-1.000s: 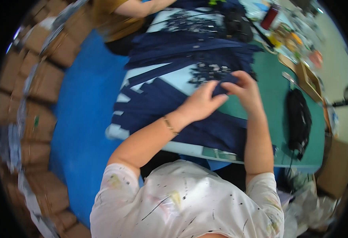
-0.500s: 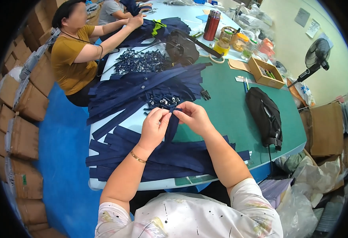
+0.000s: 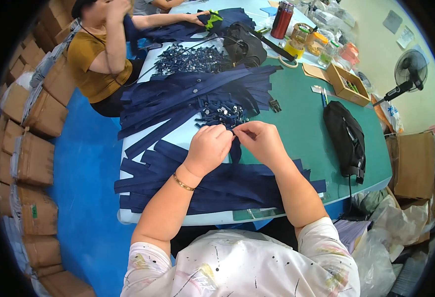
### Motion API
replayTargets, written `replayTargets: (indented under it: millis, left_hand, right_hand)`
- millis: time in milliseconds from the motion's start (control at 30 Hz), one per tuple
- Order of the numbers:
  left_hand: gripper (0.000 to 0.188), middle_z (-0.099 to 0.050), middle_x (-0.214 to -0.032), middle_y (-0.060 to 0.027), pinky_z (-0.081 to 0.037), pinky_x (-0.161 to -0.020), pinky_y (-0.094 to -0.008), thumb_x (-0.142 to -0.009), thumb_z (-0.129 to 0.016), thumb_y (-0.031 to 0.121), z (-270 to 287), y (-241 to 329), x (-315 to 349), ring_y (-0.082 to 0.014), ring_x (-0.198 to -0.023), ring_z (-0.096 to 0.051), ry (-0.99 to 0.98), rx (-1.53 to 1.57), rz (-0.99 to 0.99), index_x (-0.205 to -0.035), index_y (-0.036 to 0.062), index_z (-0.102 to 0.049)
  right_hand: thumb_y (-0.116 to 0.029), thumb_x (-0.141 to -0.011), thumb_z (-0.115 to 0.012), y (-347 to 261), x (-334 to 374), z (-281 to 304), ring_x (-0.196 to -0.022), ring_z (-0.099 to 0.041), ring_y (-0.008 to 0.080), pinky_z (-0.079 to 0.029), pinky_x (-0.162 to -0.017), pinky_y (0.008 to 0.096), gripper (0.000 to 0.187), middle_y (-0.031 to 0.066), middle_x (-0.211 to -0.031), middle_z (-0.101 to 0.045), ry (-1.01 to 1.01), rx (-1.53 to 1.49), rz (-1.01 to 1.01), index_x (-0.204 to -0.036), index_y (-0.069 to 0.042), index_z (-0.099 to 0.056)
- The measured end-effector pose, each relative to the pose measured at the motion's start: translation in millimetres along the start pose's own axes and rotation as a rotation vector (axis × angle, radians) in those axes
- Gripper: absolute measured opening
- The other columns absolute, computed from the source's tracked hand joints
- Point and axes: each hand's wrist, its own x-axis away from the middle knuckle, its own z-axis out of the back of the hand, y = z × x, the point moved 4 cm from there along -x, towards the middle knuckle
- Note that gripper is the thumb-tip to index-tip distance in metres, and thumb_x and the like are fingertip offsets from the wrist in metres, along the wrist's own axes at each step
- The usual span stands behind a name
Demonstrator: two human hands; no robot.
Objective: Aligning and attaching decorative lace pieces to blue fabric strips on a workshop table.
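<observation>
Close together above the table, my left hand [image 3: 209, 147] and my right hand [image 3: 260, 141] pinch the upper end of a navy zipper strip [image 3: 235, 152]. The strip hangs down between them, and my fingers hide its pinched end. Just beyond my fingertips lies a small heap of zipper sliders [image 3: 221, 114], silver with navy pulls. Nearer to me, under my forearms, a stack of navy strips [image 3: 237, 184] is spread across the table. Another stack of navy strips [image 3: 160, 96] lies beyond the sliders.
A larger heap of sliders [image 3: 188, 59] lies farther back. A co-worker [image 3: 96, 64] sits at far left. On the green mat [image 3: 297, 128] are a black pouch [image 3: 344, 141], a black buckle [image 3: 275, 105] and a wooden box [image 3: 349, 86]. A red flask [image 3: 282, 21] and jars stand behind.
The whole view has shifted, so the table appears farther right and higher. My hands still pinch the strip. The co-worker has raised one hand to the head and stretched the other arm across the table.
</observation>
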Motion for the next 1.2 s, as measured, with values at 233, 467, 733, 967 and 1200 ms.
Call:
replayTargets:
  millis: [233,467,733,967,1200]
  left_hand:
    - [0.013,-0.054,-0.09,-0.0085,-0.044,-0.075,-0.0353,-0.076,-0.063,0.006,13.4,29.0,-2.9,-0.0284,-0.085,-0.055,0.274,0.002,-0.149,-0.088,0.0052,-0.059]
    - [0.007,-0.058,-0.073,-0.0062,-0.045,-0.065,-0.0253,-0.095,-0.048,0.01,-1.7,-10.7,7.6,-0.0121,-0.069,-0.056,0.19,0.63,0.382,-0.096,0.0029,-0.045]
    - [0.007,-0.062,-0.073,-0.0083,-0.047,-0.058,-0.0279,-0.091,-0.054,0.006,-9.0,-21.8,5.0,-0.0178,-0.065,-0.061,0.071,0.192,0.303,-0.092,-0.0003,-0.052]
    - [0.012,-0.064,-0.091,-0.0085,-0.048,-0.072,-0.0236,-0.091,-0.054,0.004,-26.8,-29.0,15.0,-0.0132,-0.082,-0.063,-0.055,0.674,0.501,-0.102,-0.0018,-0.054]
    - [0.011,-0.062,-0.093,-0.0042,-0.045,-0.081,-0.0213,-0.091,-0.055,0.004,-29.2,-25.2,10.8,-0.0105,-0.091,-0.059,0.023,1.052,0.625,-0.101,-0.0004,-0.055]
  right_hand:
    - [-0.021,-0.085,-0.066,27.0,-5.0,-7.0,-0.065,-0.06,0.0089,-0.051,-0.062,0.0221,0.023,0.0034,-0.076,-0.064,-0.183,-0.703,-0.432,-0.091,0.002,-0.066]
    - [-0.016,-0.08,-0.067,47.6,-22.7,27.6,-0.069,-0.064,0.0146,-0.051,-0.061,0.0284,0.019,0.0086,-0.079,-0.067,-0.094,0.257,-0.273,-0.091,0.0,-0.065]
    - [-0.019,-0.072,-0.07,53.3,-15.4,3.6,-0.082,-0.064,0.0268,-0.05,-0.074,0.0377,0.021,0.008,-0.084,-0.067,-0.244,0.603,-0.107,-0.09,-0.009,-0.066]
    - [-0.011,-0.075,-0.069,31.4,-15.7,22.3,-0.073,-0.065,0.0197,-0.051,-0.068,0.0308,0.018,0.0098,-0.081,-0.067,-0.042,0.211,0.022,-0.09,-0.004,-0.066]
    - [-0.009,-0.077,-0.068,30.8,-15.4,13.9,-0.069,-0.062,0.0127,-0.05,-0.066,0.026,0.015,0.009,-0.079,-0.066,-0.046,-0.316,-0.038,-0.09,-0.002,-0.064]
